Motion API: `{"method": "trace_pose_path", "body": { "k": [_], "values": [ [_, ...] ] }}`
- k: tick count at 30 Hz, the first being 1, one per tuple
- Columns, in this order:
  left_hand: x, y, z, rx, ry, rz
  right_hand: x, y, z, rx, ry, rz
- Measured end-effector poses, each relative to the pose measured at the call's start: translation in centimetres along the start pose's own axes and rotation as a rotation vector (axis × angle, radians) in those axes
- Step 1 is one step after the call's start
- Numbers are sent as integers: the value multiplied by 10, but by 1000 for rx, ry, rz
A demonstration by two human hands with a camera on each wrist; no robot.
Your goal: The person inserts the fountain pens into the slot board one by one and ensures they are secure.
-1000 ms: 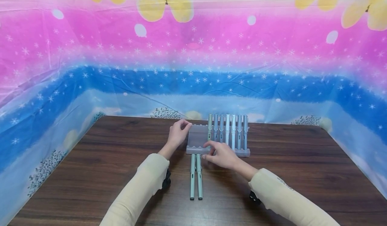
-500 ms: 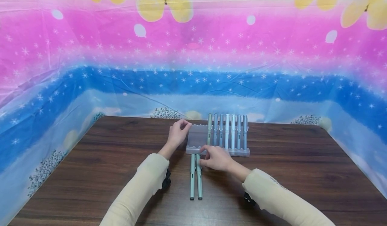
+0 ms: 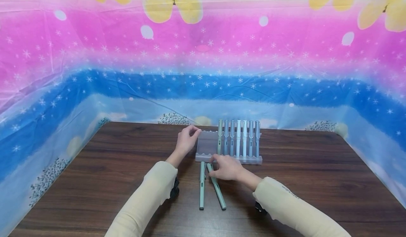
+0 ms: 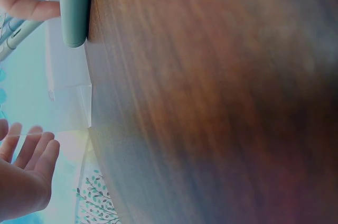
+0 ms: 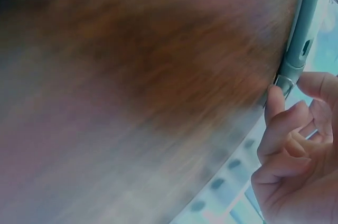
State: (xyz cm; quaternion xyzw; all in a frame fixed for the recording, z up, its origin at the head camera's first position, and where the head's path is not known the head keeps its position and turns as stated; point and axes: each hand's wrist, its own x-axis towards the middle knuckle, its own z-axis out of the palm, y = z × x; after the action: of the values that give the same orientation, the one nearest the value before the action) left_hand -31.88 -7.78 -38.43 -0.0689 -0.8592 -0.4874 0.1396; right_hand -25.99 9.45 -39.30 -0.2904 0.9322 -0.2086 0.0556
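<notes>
My left hand (image 3: 187,140) pinches the left edge of a clear plastic pen stand (image 3: 207,144) between thumb and fingers. In the left wrist view that hand (image 4: 26,182) shows at the lower left, its fingers behind the see-through panel. Just in front of the stand, my right hand (image 3: 227,168) pinches the cap end of a green pen (image 3: 219,192), which lies slanted with its near end to the right. The right wrist view shows thumb and finger of the hand (image 5: 301,155) at the pen's clip. A second green pen (image 3: 202,189) lies straight beside it, to the left.
Several pens stand in the right part of the stand: an olive-green pen (image 3: 220,134), then grey-blue and white pens (image 3: 238,138). The stand's left slots hold no pens. Dark wooden table (image 3: 127,180) lies around, with a patterned cloth (image 3: 203,85) hanging behind and at the sides.
My right hand has come left and down from the stand's front to the right green pen and taken hold of it. That pen's near end has swung right. The left hand stays put.
</notes>
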Motion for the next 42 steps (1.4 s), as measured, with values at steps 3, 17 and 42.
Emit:
{"method": "trace_pose_path", "body": {
  "k": [3,17,42],
  "values": [
    [0,-1,0,1,3,5,-2,5,-2,31,-42,-3],
    [1,-2,1,18,13,3,-8,13,-8,186,-150,30],
    [2,-3,1,20,7,-4,-7,12,-10,121,-35,-37]
  ]
}}
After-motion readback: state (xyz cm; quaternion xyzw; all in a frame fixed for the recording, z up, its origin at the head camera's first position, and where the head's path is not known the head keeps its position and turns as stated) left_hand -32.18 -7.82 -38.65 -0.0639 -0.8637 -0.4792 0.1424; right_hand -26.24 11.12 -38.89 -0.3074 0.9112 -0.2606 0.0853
